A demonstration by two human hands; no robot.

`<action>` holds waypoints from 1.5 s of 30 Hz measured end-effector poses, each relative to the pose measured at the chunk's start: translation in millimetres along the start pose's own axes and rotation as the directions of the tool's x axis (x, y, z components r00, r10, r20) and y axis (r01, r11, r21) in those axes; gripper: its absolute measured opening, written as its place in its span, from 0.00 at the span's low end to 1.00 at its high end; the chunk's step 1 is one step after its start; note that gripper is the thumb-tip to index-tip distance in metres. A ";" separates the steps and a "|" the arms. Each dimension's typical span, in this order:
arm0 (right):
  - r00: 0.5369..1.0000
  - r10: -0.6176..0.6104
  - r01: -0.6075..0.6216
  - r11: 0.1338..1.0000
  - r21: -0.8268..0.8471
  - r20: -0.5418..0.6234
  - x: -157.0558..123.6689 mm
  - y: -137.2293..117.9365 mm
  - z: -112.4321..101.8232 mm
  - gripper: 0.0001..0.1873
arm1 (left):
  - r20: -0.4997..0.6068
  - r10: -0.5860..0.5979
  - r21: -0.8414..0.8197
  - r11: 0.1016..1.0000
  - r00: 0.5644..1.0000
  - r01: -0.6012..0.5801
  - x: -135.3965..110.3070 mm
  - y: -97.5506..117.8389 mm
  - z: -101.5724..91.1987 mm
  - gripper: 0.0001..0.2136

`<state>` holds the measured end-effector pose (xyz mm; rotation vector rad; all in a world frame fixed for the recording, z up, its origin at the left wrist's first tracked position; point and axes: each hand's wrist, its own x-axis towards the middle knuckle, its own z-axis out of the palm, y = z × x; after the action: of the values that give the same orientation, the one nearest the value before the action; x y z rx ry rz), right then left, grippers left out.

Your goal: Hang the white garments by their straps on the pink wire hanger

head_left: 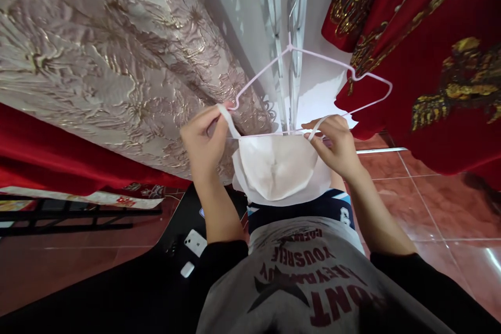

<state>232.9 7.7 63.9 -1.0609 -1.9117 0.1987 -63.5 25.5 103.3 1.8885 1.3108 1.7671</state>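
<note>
Starting with the room: what's around?

Red tiled floor (422,193) at four o'clock. Black surface (129,276) at seven, bearing phone (195,243) and small white case (187,270). Raised floral fabric (129,73) at ten, red gold-trimmed garments (391,73) at two, white metal rack (302,10) at twelve.

Any writing?

Apple logo on the phone. Grey shirt (305,266), six o'clock: dark red print, "YOU" and "ONT" readable, rest unclear. Shorts (289,214) carry a white G or 6.

And the grip?

Both hands pinch closed. Left hand (205,138), nine o'clock, grasps left strap (229,120), touching pink hanger (290,48). Right hand (336,143), three o'clock, grasps right strap (318,126) beside the hanger's lower bar. White garment (277,162) lies between them, near centre, top edge along that bar.
</note>
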 end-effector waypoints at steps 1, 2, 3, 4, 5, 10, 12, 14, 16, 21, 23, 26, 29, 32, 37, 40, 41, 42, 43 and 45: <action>1.000 -0.001 0.001 1.000 -0.010 -0.006 -1.2 0.3 1.1 0.13 | 0.089 0.008 0.035 0.999 0.996 -0.011 7.3 2.5 0.2 0.05; 1.000 -0.003 0.003 1.000 -0.019 -0.008 -2.3 0.7 1.9 0.12 | 0.166 0.003 0.071 0.997 0.986 -0.015 13.4 3.2 0.0 0.04; 1.000 -0.007 0.007 1.000 -0.027 -0.008 -3.3 1.4 2.6 0.12 | 0.225 -0.016 0.100 0.995 0.974 -0.007 18.0 1.9 -0.6 0.03; 1.000 -0.010 0.010 0.999 -0.035 -0.009 -4.1 2.2 3.1 0.12 | 0.260 -0.047 0.112 0.994 0.965 0.019 20.4 -1.4 -1.3 0.04; 1.000 -0.010 0.010 0.999 -0.043 -0.011 -4.8 3.0 3.5 0.12 | 0.262 -0.087 0.106 0.993 0.961 0.061 20.4 -6.5 -1.8 0.05; 0.999 -0.023 0.020 0.998 -0.064 -0.045 -5.5 2.7 7.3 0.12 | -0.032 -0.366 -0.323 0.884 0.930 0.337 -17.7 -37.6 13.1 0.12; 0.997 -0.047 0.044 0.998 -0.052 -0.063 -6.0 0.0 9.9 0.12 | -0.043 -0.501 -0.570 0.723 0.864 0.390 -40.9 -42.3 28.8 0.19; 0.994 -0.061 0.060 0.998 -0.022 -0.090 -8.3 -1.2 11.2 0.12 | -0.055 -0.565 -0.693 0.615 0.823 0.376 -58.0 -41.4 44.5 0.24; 0.981 -0.018 0.022 1.000 0.018 -0.194 -12.5 3.4 8.6 0.13 | -0.088 -0.571 -0.735 0.590 0.816 0.333 -64.7 -38.2 54.6 0.25; 0.695 0.210 -0.124 0.977 0.174 -0.687 -14.9 43.7 -24.4 0.17 | -0.150 -0.535 -0.738 0.620 0.831 0.266 -50.2 -38.1 46.2 0.23; 0.694 0.248 -0.135 0.967 0.216 -0.676 -5.4 55.4 -44.2 0.15 | -0.136 -0.540 -0.734 0.618 0.830 0.282 -43.9 -41.2 38.5 0.24; 0.856 0.269 -0.209 0.961 0.179 -0.441 18.5 50.8 -68.9 0.09 | -0.093 -0.550 -0.733 0.602 0.830 0.317 -40.4 -45.3 33.7 0.24; 0.943 0.222 -0.215 0.975 0.056 -0.248 42.4 29.0 -78.7 0.06 | -0.079 -0.562 -0.746 0.581 0.823 0.326 -41.7 -46.7 37.2 0.22; 0.961 0.046 -0.053 0.998 -0.020 -0.272 52.5 7.9 -70.9 0.06 | -0.068 -0.600 -0.770 0.540 0.797 0.341 -44.1 -45.3 43.3 0.18; 0.896 -0.235 0.250 0.968 -0.011 -0.377 37.0 -11.8 -28.1 0.05 | -0.049 -0.622 -0.783 0.510 0.781 0.357 -46.4 -41.0 45.7 0.16; 0.983 -0.165 0.164 0.986 0.017 0.081 26.9 -12.7 2.0 0.11 | -0.062 -0.614 -0.754 0.545 0.787 0.366 -50.1 -39.6 44.4 0.18; 0.972 -0.120 0.128 0.991 -0.026 0.201 25.0 -11.3 9.9 0.14 | -0.069 -0.609 -0.745 0.559 0.790 0.365 -52.5 -39.4 45.0 0.18; 0.960 -0.072 0.096 0.992 -0.076 0.270 23.6 -9.4 16.1 0.15 | -0.074 -0.602 -0.737 0.570 0.795 0.364 -55.7 -39.1 46.2 0.19; 0.956 -0.034 0.070 0.991 -0.113 0.291 22.6 -7.5 20.5 0.16 | -0.068 -0.594 -0.731 0.577 0.802 0.366 -59.5 -38.6 48.1 0.20; 0.969 0.009 0.024 0.991 -0.132 0.245 20.7 -4.2 24.3 0.15 | -0.021 -0.572 -0.701 0.593 0.820 0.395 -68.0 -36.0 53.1 0.21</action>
<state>207.1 26.8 65.3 -1.1619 -2.1762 0.2079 -22.7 17.0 19.6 0.8190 0.9192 1.8362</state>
